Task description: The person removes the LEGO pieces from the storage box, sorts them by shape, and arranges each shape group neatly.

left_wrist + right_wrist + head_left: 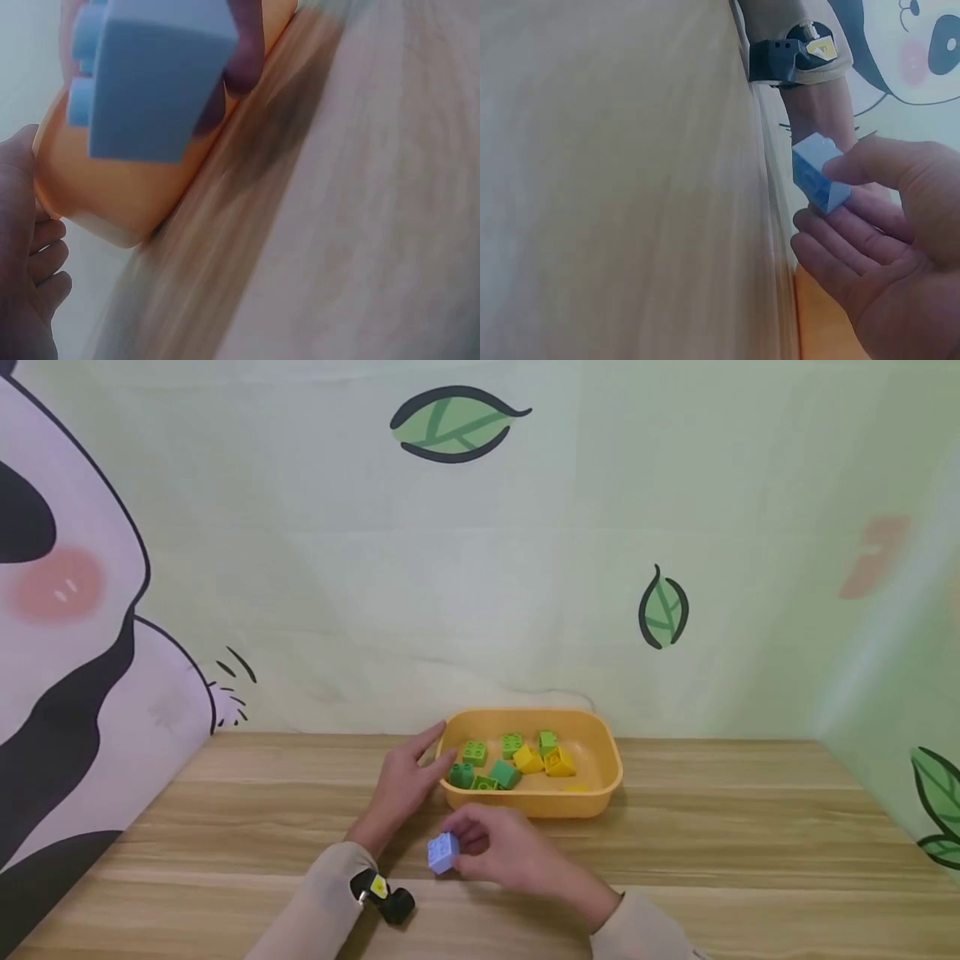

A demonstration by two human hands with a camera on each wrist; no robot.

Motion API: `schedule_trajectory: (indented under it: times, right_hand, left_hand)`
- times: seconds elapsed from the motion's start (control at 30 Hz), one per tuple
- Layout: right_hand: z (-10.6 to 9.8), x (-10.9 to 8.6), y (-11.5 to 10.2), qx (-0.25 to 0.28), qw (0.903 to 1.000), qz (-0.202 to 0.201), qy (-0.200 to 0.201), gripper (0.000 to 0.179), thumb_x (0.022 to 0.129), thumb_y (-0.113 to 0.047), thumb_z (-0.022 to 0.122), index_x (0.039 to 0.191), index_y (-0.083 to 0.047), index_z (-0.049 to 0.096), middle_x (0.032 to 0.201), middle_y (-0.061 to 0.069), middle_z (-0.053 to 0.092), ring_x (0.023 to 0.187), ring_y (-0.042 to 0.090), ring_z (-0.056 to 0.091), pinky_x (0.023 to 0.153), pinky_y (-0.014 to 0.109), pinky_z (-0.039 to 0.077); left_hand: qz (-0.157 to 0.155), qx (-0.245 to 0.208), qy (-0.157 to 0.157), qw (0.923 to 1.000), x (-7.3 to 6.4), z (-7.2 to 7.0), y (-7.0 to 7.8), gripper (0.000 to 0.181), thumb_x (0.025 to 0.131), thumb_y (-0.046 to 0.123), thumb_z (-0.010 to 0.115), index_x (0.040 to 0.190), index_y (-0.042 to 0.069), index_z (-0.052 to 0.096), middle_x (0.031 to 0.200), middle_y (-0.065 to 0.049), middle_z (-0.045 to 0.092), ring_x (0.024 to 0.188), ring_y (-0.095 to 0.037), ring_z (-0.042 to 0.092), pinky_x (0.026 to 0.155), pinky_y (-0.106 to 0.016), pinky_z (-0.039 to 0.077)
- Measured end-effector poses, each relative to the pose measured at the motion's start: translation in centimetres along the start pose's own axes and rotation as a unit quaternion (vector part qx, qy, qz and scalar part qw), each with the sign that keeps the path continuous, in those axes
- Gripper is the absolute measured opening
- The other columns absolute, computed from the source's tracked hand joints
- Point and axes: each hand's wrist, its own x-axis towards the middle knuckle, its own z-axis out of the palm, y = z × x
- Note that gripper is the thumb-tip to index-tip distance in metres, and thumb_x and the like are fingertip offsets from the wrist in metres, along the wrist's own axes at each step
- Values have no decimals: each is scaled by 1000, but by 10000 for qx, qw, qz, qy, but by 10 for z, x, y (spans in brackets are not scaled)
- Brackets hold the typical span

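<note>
In the head view, my right hand (517,856) pinches a light blue toy building block (442,853) between thumb and fingers, in front of a yellow-orange plastic bin (536,804). The right wrist view shows the thumb on one side of the blue block (819,171) and the fingers under it. My left hand (399,783) holds the bin's left end, with the thumb over the rim and the other fingers outside. Seen from the left wrist, the blue block (154,82) covers part of the bin (112,184).
Inside the bin lie several green blocks (474,752) and yellow blocks (558,762). A wood-grain table (750,827) carries the bin. Behind it hangs a pale green backdrop (315,552) with leaves and a panda. A black wrist camera (392,900) sits on the left sleeve.
</note>
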Motion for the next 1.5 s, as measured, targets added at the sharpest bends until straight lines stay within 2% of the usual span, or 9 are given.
schedule_trajectory:
  times: [0.2,0.5,0.8,1.17,1.4,1.5]
  right_hand:
    - [9,3,2,109,9995,89,289,31,89,3,80,119,-1,71,107,5,74,99,20,71,85,22,59]
    - [11,3,3,107,9983,451,366,32,88,2,84,117,-1,72,104,1,72,98,18,69,86,25,59]
    - [12,5,5,-149,9980,473,404,32,87,1,85,116,-3,73,106,1,73,101,20,69,88,27,59]
    - [14,1,5,-482,9962,554,472,32,84,1,87,113,-6,74,102,-3,70,95,17,66,86,29,58]
    - [14,2,4,-554,9964,537,347,32,85,0,87,113,-8,74,105,-4,69,97,15,66,88,28,57]
    - [13,0,5,-583,9964,530,315,32,85,-1,87,113,-8,74,106,-4,69,97,15,65,89,28,57]
  left_hand:
    - [-38,37,-20,10000,-3,-2,0,58,102,26,71,152,1,55,155,-15,54,146,-35,47,121,-52,37]
    - [3,57,-12,10000,0,-1,-1,57,102,25,71,152,2,56,155,-15,54,146,-36,48,121,-52,37]
    - [-87,9,-84,9999,2,-2,2,59,103,29,70,153,3,55,156,-12,54,147,-33,47,122,-50,37]
    - [-112,84,-165,9998,0,1,-1,58,103,28,68,154,3,55,156,-13,54,147,-33,47,122,-50,37]
    - [-154,122,-100,9998,1,-1,-1,58,103,29,69,154,4,56,156,-13,54,147,-33,47,122,-51,37]
    - [-73,102,-93,9999,0,0,-2,57,103,27,70,152,3,56,155,-14,55,146,-34,48,121,-51,38]
